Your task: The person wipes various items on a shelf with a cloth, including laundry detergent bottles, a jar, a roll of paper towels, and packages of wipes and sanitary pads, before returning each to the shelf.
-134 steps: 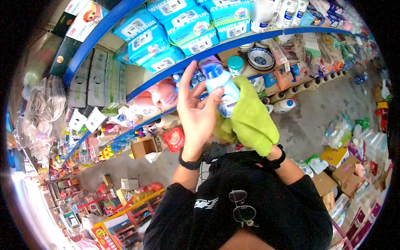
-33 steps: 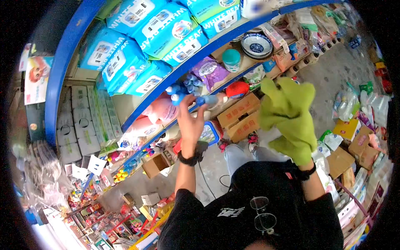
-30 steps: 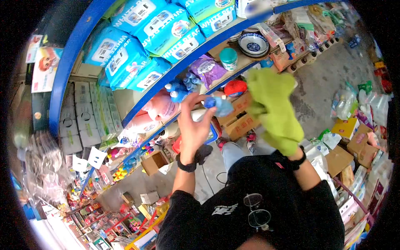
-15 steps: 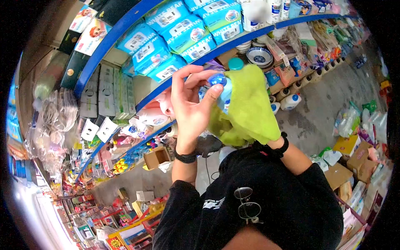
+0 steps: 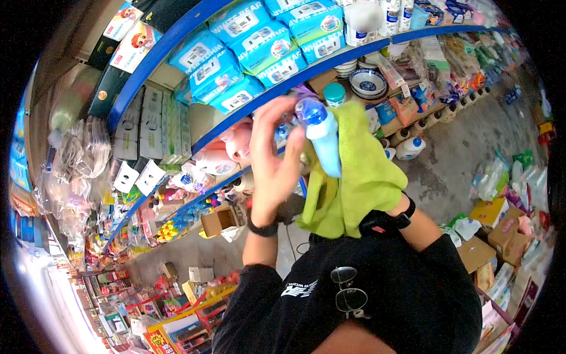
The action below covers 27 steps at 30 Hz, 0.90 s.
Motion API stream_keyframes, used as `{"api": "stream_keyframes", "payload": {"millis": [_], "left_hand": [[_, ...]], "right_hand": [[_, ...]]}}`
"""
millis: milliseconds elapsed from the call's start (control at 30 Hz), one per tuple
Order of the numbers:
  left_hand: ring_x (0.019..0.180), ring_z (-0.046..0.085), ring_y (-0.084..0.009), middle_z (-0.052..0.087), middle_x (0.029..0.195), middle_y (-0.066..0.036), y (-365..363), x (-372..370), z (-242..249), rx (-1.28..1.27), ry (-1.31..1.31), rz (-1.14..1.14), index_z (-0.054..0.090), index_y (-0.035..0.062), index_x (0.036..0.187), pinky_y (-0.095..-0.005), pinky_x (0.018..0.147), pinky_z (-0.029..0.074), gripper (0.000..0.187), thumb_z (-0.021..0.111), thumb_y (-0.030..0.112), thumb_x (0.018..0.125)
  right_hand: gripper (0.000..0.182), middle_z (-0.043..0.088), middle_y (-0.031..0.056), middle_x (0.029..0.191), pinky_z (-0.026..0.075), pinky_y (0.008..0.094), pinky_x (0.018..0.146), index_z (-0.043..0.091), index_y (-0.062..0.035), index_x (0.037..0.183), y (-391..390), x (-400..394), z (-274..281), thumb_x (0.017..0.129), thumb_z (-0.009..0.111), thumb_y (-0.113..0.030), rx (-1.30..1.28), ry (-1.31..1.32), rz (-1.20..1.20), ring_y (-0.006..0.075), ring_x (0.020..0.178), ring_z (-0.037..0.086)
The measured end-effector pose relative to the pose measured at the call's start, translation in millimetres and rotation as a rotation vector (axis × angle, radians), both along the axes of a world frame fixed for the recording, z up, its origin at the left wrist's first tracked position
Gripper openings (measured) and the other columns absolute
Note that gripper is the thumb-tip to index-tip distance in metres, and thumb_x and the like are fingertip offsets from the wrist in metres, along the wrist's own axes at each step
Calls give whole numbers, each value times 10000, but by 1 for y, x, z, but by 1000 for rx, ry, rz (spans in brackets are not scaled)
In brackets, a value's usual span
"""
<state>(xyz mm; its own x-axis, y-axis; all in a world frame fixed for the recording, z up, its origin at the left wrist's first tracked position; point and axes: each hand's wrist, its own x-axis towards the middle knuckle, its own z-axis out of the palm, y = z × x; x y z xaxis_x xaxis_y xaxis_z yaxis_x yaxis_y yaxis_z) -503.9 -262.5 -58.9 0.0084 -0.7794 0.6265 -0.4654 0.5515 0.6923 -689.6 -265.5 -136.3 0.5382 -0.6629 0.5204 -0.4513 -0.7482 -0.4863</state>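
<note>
1 blue bottle (image 5: 324,147) between hands; right hand (image 5: 398,204) clamped on it through 1 green cloth (image 5: 361,174), fingers hidden. Left hand (image 5: 274,168) just beside, fingers and thumb parted. Behind: 1 teal-lidded jar (image 5: 334,93), 1 bowl stack (image 5: 368,84), at least 8 wipe packs (image 5: 266,52).

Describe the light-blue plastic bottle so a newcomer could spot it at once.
Start at the curved blue shelf edge, then drop to the lime-green fabric cloth. Against that cloth, beside the bare left hand, is the light-blue plastic bottle. Its blue body sets it apart from the white plastic bottle farther right.
</note>
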Motion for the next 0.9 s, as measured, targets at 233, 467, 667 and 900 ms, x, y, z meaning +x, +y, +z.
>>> {"api": "stream_keyframes", "payload": {"millis": [233, 467, 667, 900], "left_hand": [[1003, 529, -352, 493, 1113, -237, 28, -48, -23, 152, 8, 190, 349, -83, 1266, -391, 837, 434, 574, 640, 78, 797], [1210, 402, -396, 395, 1315, -258, 41, -25, -10, 346, -381, -25, 304, -33, 1341, -425, 998, 331, 602, 567, 40, 805], [1139, 422, -435, 437, 1235, -253, 41, -15, -25, 469, -398, -148, 398, -30, 1258, -422, 954, 367, 532, 540, -14, 746], [1094, 508, -345, 529, 1159, -205, 43, -10, -57, 583, -125, -166, 390, -37, 1282, -374, 912, 400, 517, 587, 31, 809]], "right_hand": [[553, 362, 149, 1387, 226, 451, 1077, 374, -65, 1349, 3, -3, -6, 864, 513, -290, -32, -169, -31, 345, 1284, 316], [556, 353, 142, 1397, 214, 427, 1092, 353, -74, 1363, 0, -11, -3, 881, 503, -308, 189, -293, 184, 306, 1303, 308], [570, 402, 124, 1370, 329, 341, 1033, 359, -59, 1354, 1, -15, -32, 859, 576, -242, 753, -615, 329, 248, 1245, 409], [484, 563, 95, 1204, 396, 347, 958, 493, -53, 1251, -7, -10, -51, 812, 643, -193, 516, -335, 109, 250, 1114, 524]]}}
